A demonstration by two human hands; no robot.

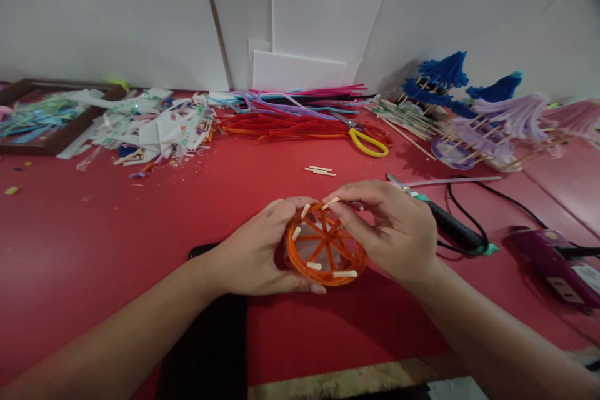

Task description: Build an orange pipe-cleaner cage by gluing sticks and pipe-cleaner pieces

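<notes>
My left hand (269, 244) is wrapped round the side of an orange pipe-cleaner wheel (327, 237), a round rim with spokes meeting in the middle. Several short pale wooden sticks (345, 274) stand up from its rim. Between the thumb and forefinger of my right hand (394, 225) is another short wooden stick (330, 202), pinched at the far edge of the rim. Whether its lower end is fixed to the rim, I cannot tell. A few loose short sticks (320, 170) lie on the red table just beyond my hands.
Yellow-handled scissors (369, 142) lie beside bundled pipe cleaners (290, 125) at the back. Blue and lilac pipe-cleaner umbrellas (497, 119) stand back right. A black-handled tool (454, 228) and a purple power strip (553, 262) are at right. Scraps (159, 128) lie left; a black phone-like slab (210, 350) is under my left forearm.
</notes>
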